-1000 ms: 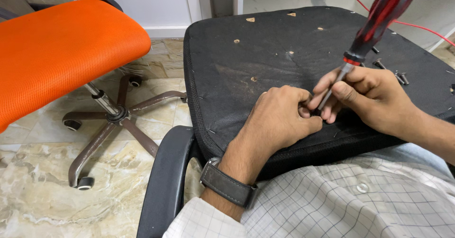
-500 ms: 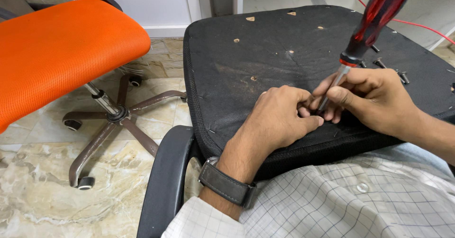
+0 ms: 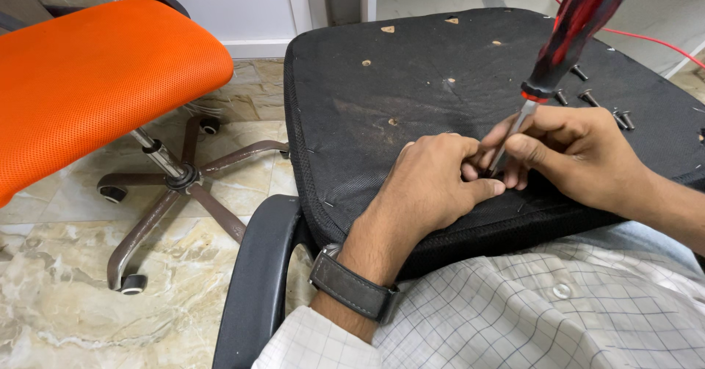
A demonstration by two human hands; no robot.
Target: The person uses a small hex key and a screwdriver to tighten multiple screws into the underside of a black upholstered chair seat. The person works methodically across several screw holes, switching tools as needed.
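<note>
The right hand (image 3: 580,156) pinches the screwdriver (image 3: 562,46) shaft low for aim; the left hand (image 3: 433,185), fingers curled (contents hidden), steadies its tip on the seat underside (image 3: 411,68).

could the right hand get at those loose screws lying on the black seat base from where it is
Probably yes. The loose screws lie bare on the black seat base, just beyond the right hand, nothing between; but its fingers now pinch the screwdriver shaft.

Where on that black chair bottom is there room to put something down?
On the black seat base, the bare patch lies between its left edge and the left hand. It is crowded by both hands, the right hand, the screwdriver, and the loose screws at right.
</note>
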